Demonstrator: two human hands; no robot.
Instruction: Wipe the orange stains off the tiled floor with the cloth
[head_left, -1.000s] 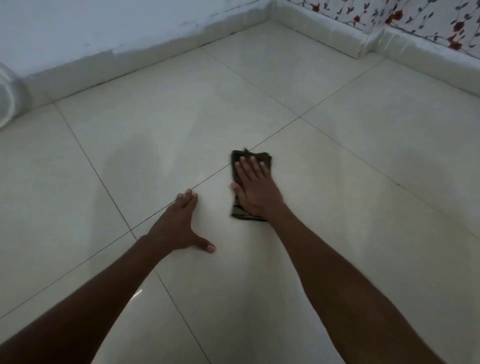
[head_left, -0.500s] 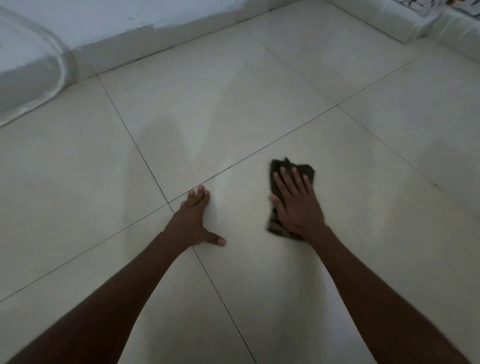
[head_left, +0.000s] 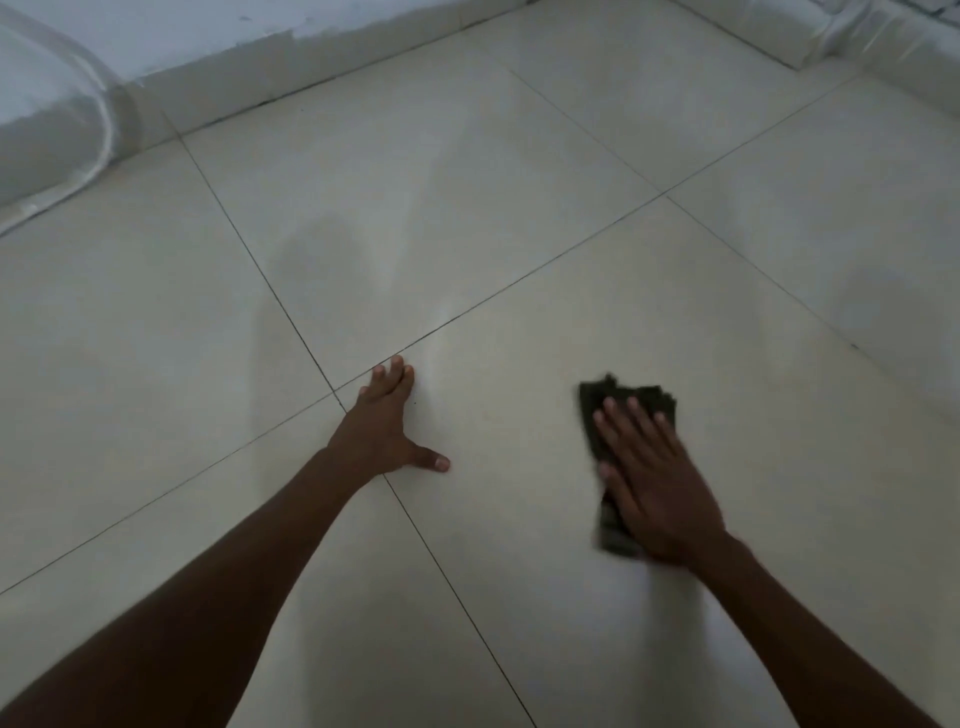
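A dark green folded cloth lies flat on the cream tiled floor. My right hand presses down on it with straight, spread fingers, covering most of it. My left hand rests flat on the floor to the left, near a crossing of grout lines, thumb stuck out to the right. I see no orange stain on the tiles in this dim light.
A pale skirting runs along the far wall. A clear curved plastic object stands at the far left. Another skirting closes the corner at the top right. Grey shadows fall on the tiles ahead.
My right hand has slid the cloth to the right, away from my left hand. The view has shifted left, and my left hand stays planted on the floor.
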